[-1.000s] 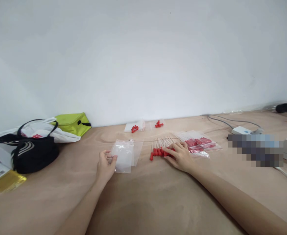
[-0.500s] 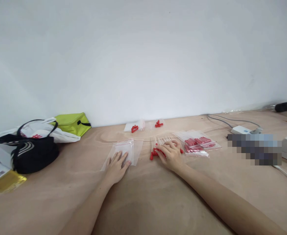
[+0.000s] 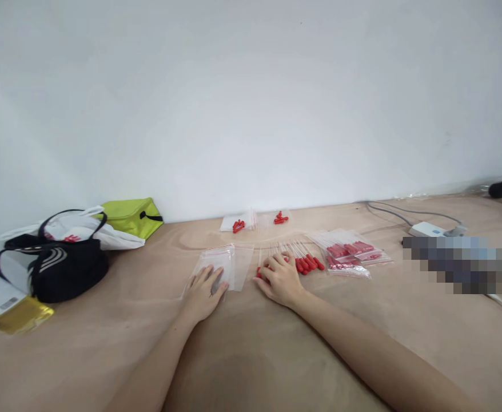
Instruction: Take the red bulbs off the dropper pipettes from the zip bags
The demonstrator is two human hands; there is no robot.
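My left hand [image 3: 204, 292] lies flat, fingers spread, on a stack of clear zip bags [image 3: 223, 257]. To its right, my right hand [image 3: 283, 280] rests over the left end of a row of thin pale sticks with red bulb ends [image 3: 306, 263]. Its fingers are slightly apart and bent over the red ends, touching them without a visible grip; the ends beneath are partly hidden. Just right of the row lie overlapping zip bags with red pieces inside [image 3: 349, 252].
Near the wall are two small groups of red pieces [image 3: 238, 226] on clear bags. At left stand a black bag [image 3: 68, 274], a white bag [image 3: 122, 237], a lime-green bag [image 3: 128, 214] and a yellow packet [image 3: 28, 316]. A white power strip [image 3: 426, 229] with cables lies at right.
My right hand has slid left along the row, uncovering red ends on its right side. My left hand stays on the zip bags. The view has shifted slightly.
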